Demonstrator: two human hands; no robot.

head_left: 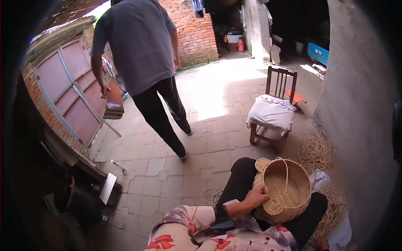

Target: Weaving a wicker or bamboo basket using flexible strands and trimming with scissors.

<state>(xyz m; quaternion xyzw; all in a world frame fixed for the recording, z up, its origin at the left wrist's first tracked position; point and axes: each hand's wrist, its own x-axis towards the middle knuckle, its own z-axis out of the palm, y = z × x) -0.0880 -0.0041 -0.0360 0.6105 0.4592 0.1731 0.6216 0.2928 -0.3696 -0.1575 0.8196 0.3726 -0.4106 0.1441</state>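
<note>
A round woven straw basket point(284, 190) rests on the person's lap, on dark trousers, its open mouth tilted up; nothing shows inside it. The left hand point(257, 195) lies against the basket's left rim, fingers point(264, 197) curled closed over the edge, gripping it. The right hand point(321, 243) is mostly hidden at the lower edge beneath the basket; whether its fingers are open or closed cannot be told. Loose straw strands point(317, 148) lie on the paved floor point(167, 175) just right of the lap.

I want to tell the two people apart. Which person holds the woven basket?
The seated person in the floral sleeve: the left hand grips the woven basket. The walking person carries a flat brown box.
</note>
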